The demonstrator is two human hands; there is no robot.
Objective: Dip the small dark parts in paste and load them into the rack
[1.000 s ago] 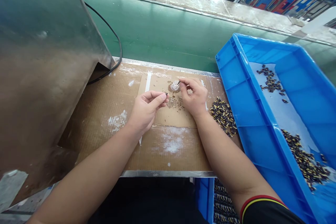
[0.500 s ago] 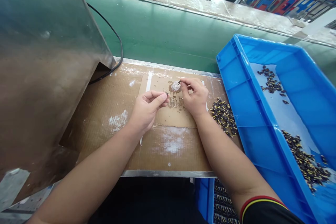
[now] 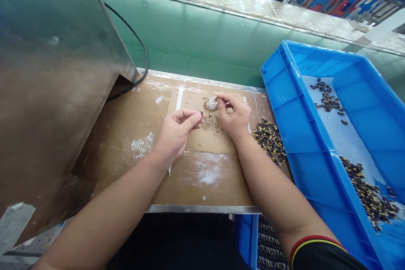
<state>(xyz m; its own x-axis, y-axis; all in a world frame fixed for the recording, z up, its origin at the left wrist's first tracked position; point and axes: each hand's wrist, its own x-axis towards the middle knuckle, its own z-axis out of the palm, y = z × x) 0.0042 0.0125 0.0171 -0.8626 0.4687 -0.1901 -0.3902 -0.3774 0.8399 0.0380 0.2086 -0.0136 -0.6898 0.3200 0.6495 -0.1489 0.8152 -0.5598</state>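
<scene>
My left hand point(image 3: 182, 128) is closed in a pinch; a small dark part point(image 3: 201, 113) peeks out at its fingertips. My right hand point(image 3: 234, 114) also pinches a small dark piece point(image 3: 216, 99), held at the edge of a whitish, wet-looking dab point(image 3: 211, 103). That dab sits on a flat cardboard sheet point(image 3: 209, 144). Between the two hands lie several thin, pale pins point(image 3: 209, 123) on the sheet. To the right of my right wrist is a pile of small black-and-yellow parts point(image 3: 270, 140). The exact kind of the held pieces is too small to make out.
A large blue bin point(image 3: 311, 143) on the right holds more of the black-and-yellow parts. At left stands a big metal housing point(image 3: 60, 76) with a black cable point(image 3: 139, 38). A green wall point(image 3: 196, 38) closes off the back. Below the table edge, another blue bin point(image 3: 247, 236) shows.
</scene>
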